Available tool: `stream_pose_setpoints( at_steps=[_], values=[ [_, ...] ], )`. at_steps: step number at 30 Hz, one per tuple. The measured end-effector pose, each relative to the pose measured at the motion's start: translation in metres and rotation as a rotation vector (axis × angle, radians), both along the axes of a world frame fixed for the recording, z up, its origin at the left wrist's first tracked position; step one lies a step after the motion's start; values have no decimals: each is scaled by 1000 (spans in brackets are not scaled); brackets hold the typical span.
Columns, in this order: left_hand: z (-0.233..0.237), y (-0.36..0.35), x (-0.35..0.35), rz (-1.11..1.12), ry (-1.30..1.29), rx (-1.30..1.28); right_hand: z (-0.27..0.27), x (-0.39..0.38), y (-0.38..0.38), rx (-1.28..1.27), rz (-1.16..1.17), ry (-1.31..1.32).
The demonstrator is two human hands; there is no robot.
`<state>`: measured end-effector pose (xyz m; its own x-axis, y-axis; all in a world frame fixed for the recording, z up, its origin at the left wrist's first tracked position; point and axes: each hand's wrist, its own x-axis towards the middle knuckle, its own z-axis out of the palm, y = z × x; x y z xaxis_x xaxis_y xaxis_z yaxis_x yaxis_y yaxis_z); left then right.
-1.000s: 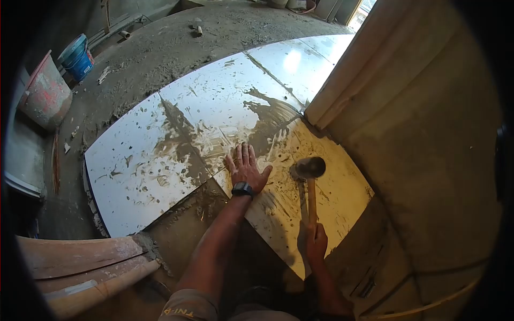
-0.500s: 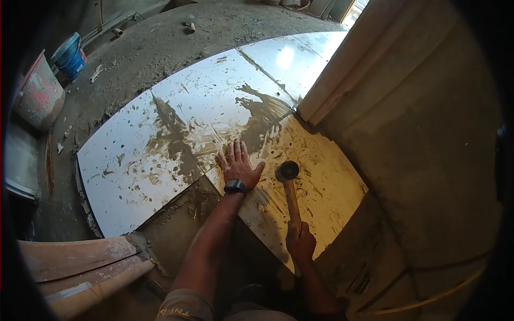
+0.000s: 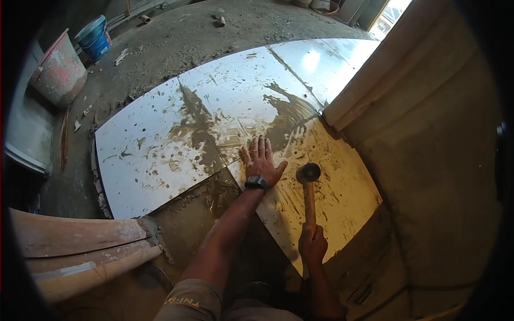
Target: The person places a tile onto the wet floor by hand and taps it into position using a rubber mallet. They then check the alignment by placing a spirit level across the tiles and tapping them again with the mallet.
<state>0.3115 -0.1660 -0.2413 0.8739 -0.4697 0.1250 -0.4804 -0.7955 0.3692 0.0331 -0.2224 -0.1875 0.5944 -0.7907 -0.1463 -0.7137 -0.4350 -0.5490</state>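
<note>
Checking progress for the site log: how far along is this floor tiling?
Done: several glossy white floor tiles are laid, smeared with mortar. In hand: the left hand presses flat on the cream tile by the wall while the right hand holds the wooden-handled black mallet over it. Left: the bare brown mortar patch beside it and the rough concrete floor beyond are untiled.

mallet (image 3: 309, 193) handle end hidden inside right hand (image 3: 313, 246). tile (image 3: 337, 198) corner under left hand (image 3: 262, 160) not visible. sleeve (image 3: 187, 304) lettering cut by bottom edge, unreadable. bucket (image 3: 59, 72) left side lost in lens shadow. far tiles (image 3: 342, 51) washed out by glare.
</note>
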Motion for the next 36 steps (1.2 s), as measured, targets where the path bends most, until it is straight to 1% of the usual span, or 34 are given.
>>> stream_pose_setpoints(
  at_steps=[1,2,3,5,9,11,15,20,24,25,26,28,29,30,32,34,35,36],
  values=[
    [0,0,0,-5,4,-5,1,2,1,-26,0,-27],
    [1,0,-1,-7,10,-16,6,1,2,11,-14,-7],
    [-1,1,-1,3,11,-10,0,1,1,-27,-17,-9],
    [-3,1,0,-13,-2,-35,-3,-1,0,-18,-16,-18],
    [0,1,0,-17,30,1,-8,-3,-1,-52,7,-59],
    [0,0,1,-16,36,11,-2,-2,0,8,8,-56],
    [2,0,1,-14,55,29,-6,-2,-1,-27,3,-44],
    [4,1,1,-19,38,24,1,1,0,-6,-20,-26],
    [5,1,1,-25,35,45,0,9,-12,80,-12,-35],
    [6,2,2,-19,34,44,11,22,-11,112,-9,-51],
    [7,2,0,-18,32,37,25,38,-12,211,-29,-43],
    [5,2,0,-21,29,33,15,62,-27,222,11,-194],
    [3,1,0,-19,28,19,9,78,-34,177,23,-280],
    [1,1,1,-13,27,6,34,104,-28,217,11,-351],
    [3,1,1,-10,31,26,48,145,-31,342,11,-515],
    [7,1,1,-17,51,35,41,184,-34,346,41,-638],
    [8,1,1,-12,51,39,30,198,-37,351,45,-637],
    [7,1,1,-12,40,39,18,209,-42,259,91,-560]
  ],
)
